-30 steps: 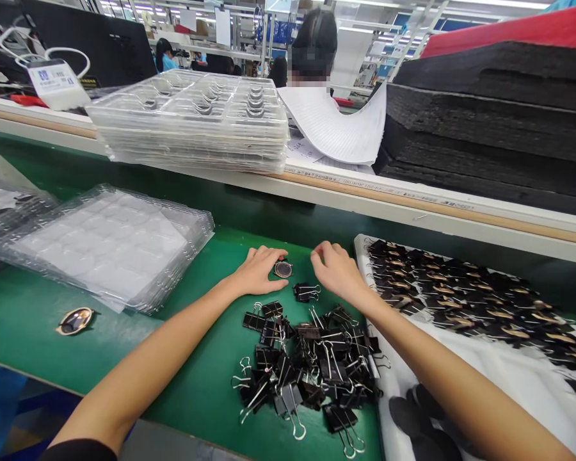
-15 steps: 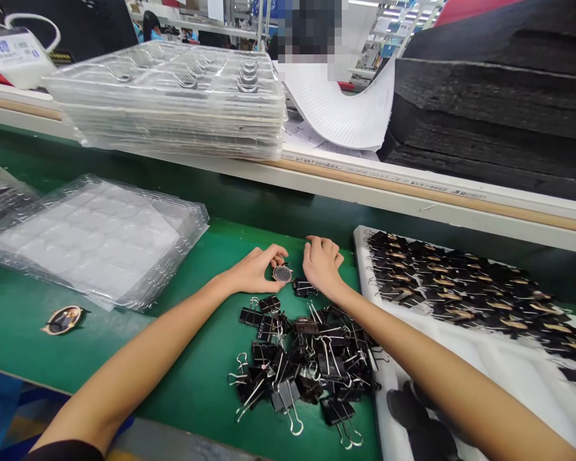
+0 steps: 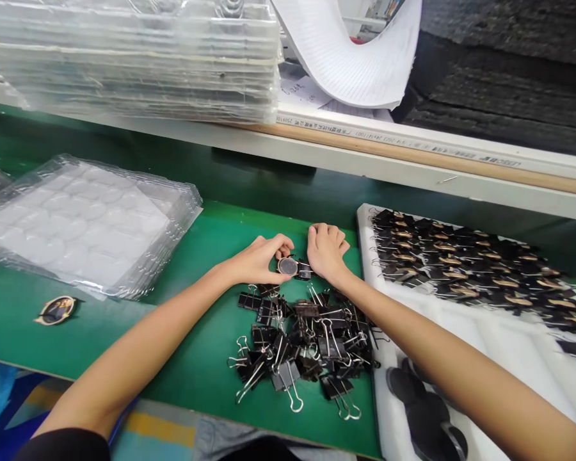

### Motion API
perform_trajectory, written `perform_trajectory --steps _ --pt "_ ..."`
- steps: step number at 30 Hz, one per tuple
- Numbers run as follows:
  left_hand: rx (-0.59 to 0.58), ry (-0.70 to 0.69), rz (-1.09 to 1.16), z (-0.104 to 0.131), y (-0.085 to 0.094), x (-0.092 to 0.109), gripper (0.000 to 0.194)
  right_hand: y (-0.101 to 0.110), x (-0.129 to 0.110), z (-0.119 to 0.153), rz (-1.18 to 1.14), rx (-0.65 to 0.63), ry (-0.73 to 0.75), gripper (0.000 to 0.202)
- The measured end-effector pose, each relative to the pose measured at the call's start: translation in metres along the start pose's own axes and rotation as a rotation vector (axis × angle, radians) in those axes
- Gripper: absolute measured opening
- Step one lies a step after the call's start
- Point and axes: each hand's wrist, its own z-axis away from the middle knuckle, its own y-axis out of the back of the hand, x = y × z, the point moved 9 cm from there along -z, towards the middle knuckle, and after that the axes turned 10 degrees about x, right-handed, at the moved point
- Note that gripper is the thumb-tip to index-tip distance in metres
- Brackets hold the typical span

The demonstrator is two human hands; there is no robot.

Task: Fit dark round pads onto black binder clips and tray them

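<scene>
While the left hand [image 3: 259, 261] pinches a round gold-rimmed piece [image 3: 288, 266] between its thumb and fingers, just beyond the pile of black binder clips [image 3: 333, 347], the right hand [image 3: 327, 251] rests with curled fingers, also beyond the pile and slightly to the right of that piece; one separate binder clip [image 3: 304, 271] lies between the two hands, at the far side of the pile, its body right against the edge of the piece; whether the right hand grips this clip cannot be told, since its fingers are turned away, and whether the clip bites on the piece is too small to tell; the piece itself has a dark face turned upward.

To the right of the pile lies a white padded tray [image 3: 499, 342], bearing rows of clipped pieces [image 3: 488, 280] at its far part and several black discs [image 3: 425, 410] at its near part; well to the left of the pile, on the green table [image 3: 182, 371], lies a second gold-rimmed piece [image 3: 57, 310]; farther off, beyond and left of the pile, sits a stack of clear trays [image 3: 91, 224]; beyond the pile, on a raised shelf [image 3: 393, 157], is a curled sheaf of paper [image 3: 338, 73].
</scene>
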Motion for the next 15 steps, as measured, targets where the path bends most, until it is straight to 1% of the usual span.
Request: perform_trajectory --steps 4,11,15 --pt "-0.025 0.014 0.022 -0.0008 -0.0052 0.0025 0.051 -0.0014 0.0016 -0.0002 -0.005 -0.004 -0.012 0.041" --pt "-0.012 0.031 0.029 -0.0009 -0.0059 0.0014 0.051 -0.0021 0.0040 -0.0010 -0.007 0.017 -0.010 0.039" --pt "-0.015 0.013 0.027 -0.0005 -0.0069 0.0006 0.052 -0.0010 0.0014 0.0009 -0.007 0.003 -0.026 0.036"
